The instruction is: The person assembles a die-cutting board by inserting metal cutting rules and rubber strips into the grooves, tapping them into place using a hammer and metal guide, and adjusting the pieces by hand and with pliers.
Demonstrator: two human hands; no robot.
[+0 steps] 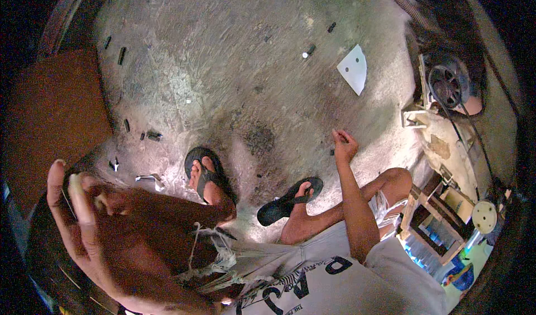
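Held left hand (89,241) up, loosely spread, at near left, perhaps for balance, and right hand (346,147) out, curled, at right, just beside a black piece (333,152) on the floor (223,63), but could not tell if pinching anything.

The scene is viewed from the person's head, through a wide fisheye lens that is tipped steeply downward. The floor (223,75) is seen almost from above, and the person's own shirt (363,287) is taken in along the lower edge. The left hand (94,245) is caught close to the lens and drawn large; the right hand (346,147) is shown farther off. The corners are lost in black.
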